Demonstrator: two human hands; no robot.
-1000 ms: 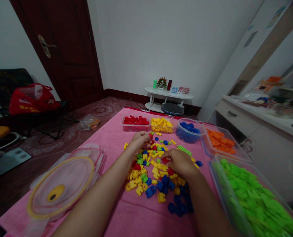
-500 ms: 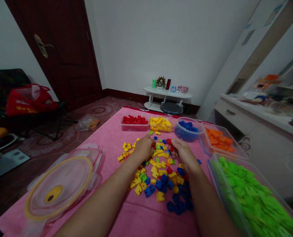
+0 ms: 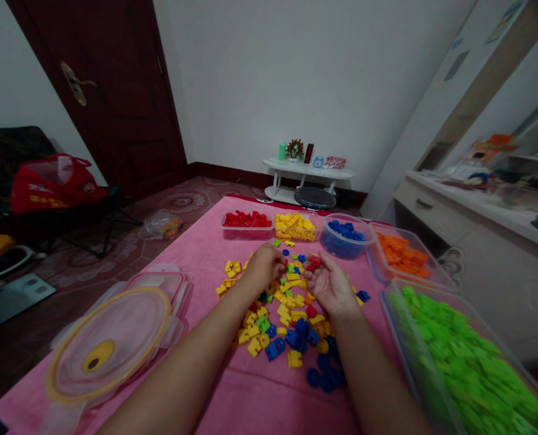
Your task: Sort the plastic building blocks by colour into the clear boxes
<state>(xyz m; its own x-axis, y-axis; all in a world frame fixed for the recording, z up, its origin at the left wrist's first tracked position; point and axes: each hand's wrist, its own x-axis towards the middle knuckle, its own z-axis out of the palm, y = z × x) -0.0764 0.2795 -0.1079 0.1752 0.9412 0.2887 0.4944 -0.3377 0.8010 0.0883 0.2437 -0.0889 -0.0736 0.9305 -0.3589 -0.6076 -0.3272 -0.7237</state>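
My right hand [image 3: 333, 283] is turned palm up over the far part of the pile, its fingers curled round a red building block [image 3: 314, 262]. To its left, my left hand [image 3: 267, 266] reaches down into the same pile with its fingers bent together; whatever they pinch is hidden. Between and below both hands lie loose yellow building blocks [image 3: 285, 314], mixed with green, red and orange pieces. Blue blocks [image 3: 301, 336] and round blue pieces gather at the near right of the pile, partly covered by my right forearm.
Along the far edge stand tubs of red blocks [image 3: 247, 219], yellow blocks [image 3: 294, 226] and blue blocks [image 3: 343, 231]. Orange blocks [image 3: 402, 256] and green blocks [image 3: 472, 356] fill boxes at the right. Clear lids [image 3: 110, 344] are stacked at left on the pink cloth [image 3: 255, 393].
My right hand has rolled palm up, with the red block now nearer its palm. My left hand has shifted slightly, its fingers still bent over the pile.
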